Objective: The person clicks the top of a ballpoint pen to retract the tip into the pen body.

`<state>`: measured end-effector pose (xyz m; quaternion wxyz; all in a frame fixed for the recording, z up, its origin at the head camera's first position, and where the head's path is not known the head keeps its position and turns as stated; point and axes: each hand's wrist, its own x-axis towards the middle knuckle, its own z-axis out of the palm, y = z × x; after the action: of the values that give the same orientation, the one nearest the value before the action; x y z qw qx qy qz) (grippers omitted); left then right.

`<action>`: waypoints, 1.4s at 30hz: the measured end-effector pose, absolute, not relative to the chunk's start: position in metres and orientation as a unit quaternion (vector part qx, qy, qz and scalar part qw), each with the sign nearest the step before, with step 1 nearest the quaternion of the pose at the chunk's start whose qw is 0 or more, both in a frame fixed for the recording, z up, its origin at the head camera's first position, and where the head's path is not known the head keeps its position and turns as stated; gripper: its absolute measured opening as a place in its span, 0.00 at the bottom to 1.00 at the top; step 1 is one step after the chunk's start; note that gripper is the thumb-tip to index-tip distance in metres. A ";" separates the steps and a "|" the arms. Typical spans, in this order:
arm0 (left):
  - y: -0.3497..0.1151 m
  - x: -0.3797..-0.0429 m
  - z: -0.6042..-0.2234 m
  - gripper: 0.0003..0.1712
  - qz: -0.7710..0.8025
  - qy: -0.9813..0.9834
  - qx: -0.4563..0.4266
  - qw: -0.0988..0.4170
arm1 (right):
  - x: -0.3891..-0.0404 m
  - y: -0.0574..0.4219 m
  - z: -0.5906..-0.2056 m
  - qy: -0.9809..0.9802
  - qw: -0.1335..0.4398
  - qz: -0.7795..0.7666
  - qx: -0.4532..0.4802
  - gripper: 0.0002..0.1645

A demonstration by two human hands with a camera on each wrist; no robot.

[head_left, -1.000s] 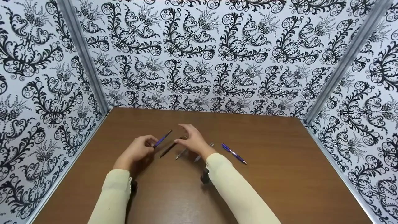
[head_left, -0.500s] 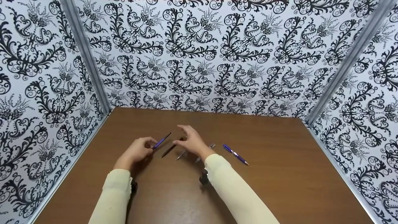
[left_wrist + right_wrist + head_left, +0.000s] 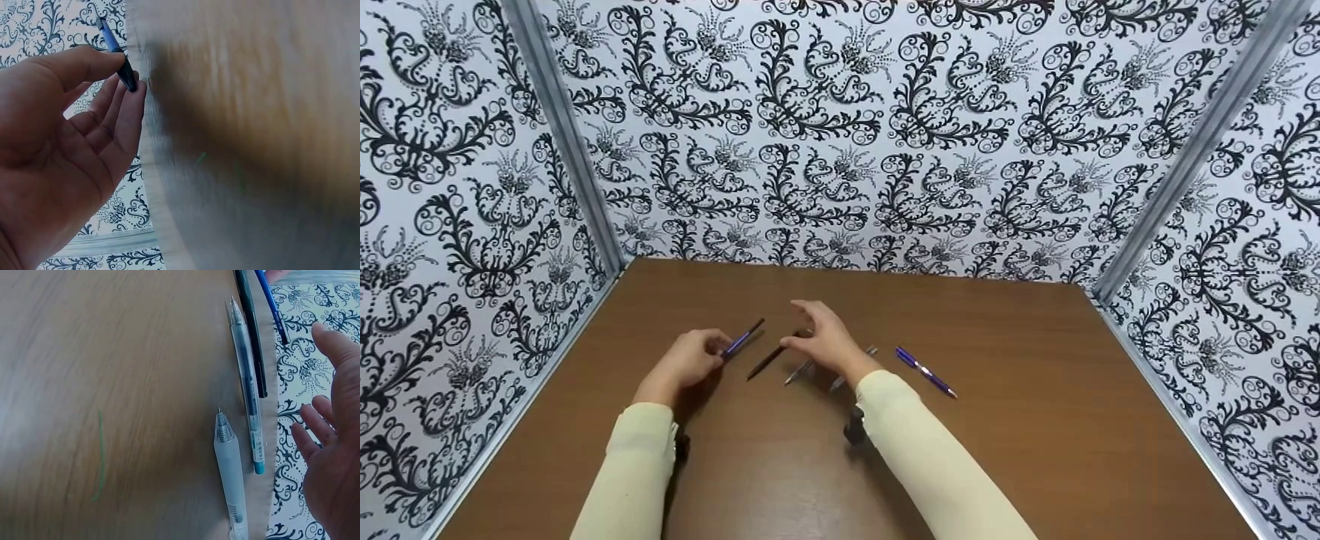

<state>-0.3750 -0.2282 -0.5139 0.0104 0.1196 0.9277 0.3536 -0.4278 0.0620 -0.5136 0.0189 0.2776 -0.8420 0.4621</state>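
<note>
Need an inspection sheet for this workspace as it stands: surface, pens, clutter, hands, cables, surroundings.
Surface: brown wood-grain table.
Pens: five seen. Blue pen in hand; black pen, clear pen with teal end and whitish pen lie roughly side by side, slanted; purple-blue pen lies apart, at the right of the group in the head view.
Clutter: nothing seen.
Left hand: pinches the blue pen between thumb and fingers.
Right hand: thumb and fingers spread, nothing held; partly hides the black pen in the head view.
Cables: nothing seen.
Surroundings: black-and-white patterned walls on three sides, grey corner posts.
</note>
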 end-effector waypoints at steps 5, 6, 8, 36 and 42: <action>-0.229 -0.376 -0.514 0.18 0.347 0.930 0.125 0.008 | -0.428 0.063 -0.513 -0.840 0.015 0.466 0.277 0.45; -0.229 -0.377 -0.514 0.18 0.347 0.930 0.123 0.009 | -0.428 0.064 -0.514 -0.841 0.016 0.465 0.276 0.45; -0.229 -0.377 -0.514 0.19 0.347 0.930 0.121 0.009 | -0.429 0.064 -0.515 -0.843 0.021 0.462 0.275 0.45; -0.228 -0.383 -0.516 0.20 0.273 0.959 0.075 0.016 | -0.429 0.074 -0.518 -0.845 0.023 0.470 0.253 0.45; -0.229 -0.381 -0.516 0.20 0.293 0.952 0.084 0.019 | -0.427 0.075 -0.518 -0.844 0.028 0.469 0.258 0.45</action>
<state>-0.3814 -0.2291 -0.5155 0.0186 0.0840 0.9522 0.2931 -0.4275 0.0754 -0.5180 0.0278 0.2583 -0.8439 0.4694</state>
